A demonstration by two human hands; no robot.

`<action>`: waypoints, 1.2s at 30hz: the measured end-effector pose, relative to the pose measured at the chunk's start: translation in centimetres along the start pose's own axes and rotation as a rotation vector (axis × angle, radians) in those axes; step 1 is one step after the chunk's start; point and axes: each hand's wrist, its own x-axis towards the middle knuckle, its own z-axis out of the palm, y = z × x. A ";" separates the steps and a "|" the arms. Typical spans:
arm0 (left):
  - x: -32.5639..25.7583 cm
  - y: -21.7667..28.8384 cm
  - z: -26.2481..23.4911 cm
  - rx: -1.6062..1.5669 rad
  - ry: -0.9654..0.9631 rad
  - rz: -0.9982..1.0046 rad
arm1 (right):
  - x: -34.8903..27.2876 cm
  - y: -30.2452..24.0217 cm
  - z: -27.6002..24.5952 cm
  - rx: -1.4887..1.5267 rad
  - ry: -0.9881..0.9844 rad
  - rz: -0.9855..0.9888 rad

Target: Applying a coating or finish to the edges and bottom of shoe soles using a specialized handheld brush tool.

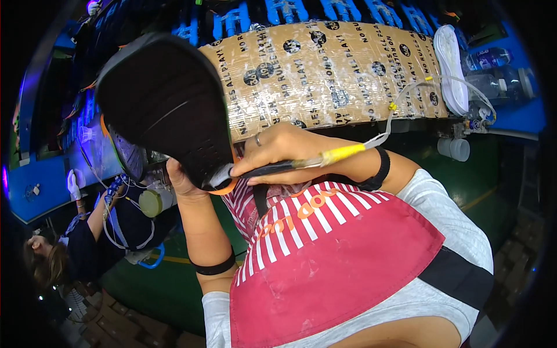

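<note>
A large black shoe sole [162, 110] with an orange rim at its heel is raised in front of me, its dark inner face toward me. My left hand [183, 178] grips it near the heel, the fingers partly hidden behind it. In a closed grip, my right hand [281, 145] has a black-handled brush [270, 169]. Its pale bristles touch the heel area of the sole. A clear tube wrapped with yellow tape [342, 153] runs from the brush handle. Beyond the sole, another dark piece [125, 153] with an orange and green edge is partly covered.
Printed brown cardboard [336, 75] covers the bench, stained with white residue. Blue racks [232, 26] line its far side. A white sole [449, 69], clear bottles [490, 84] and a cup [454, 149] are at the right. At the left, a co-worker [87, 249] works beside a round container [152, 203].
</note>
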 end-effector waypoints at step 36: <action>1.6 3.5 4.7 0.650 -0.031 -0.490 | -0.2 -0.6 -0.9 -0.190 -0.157 -0.122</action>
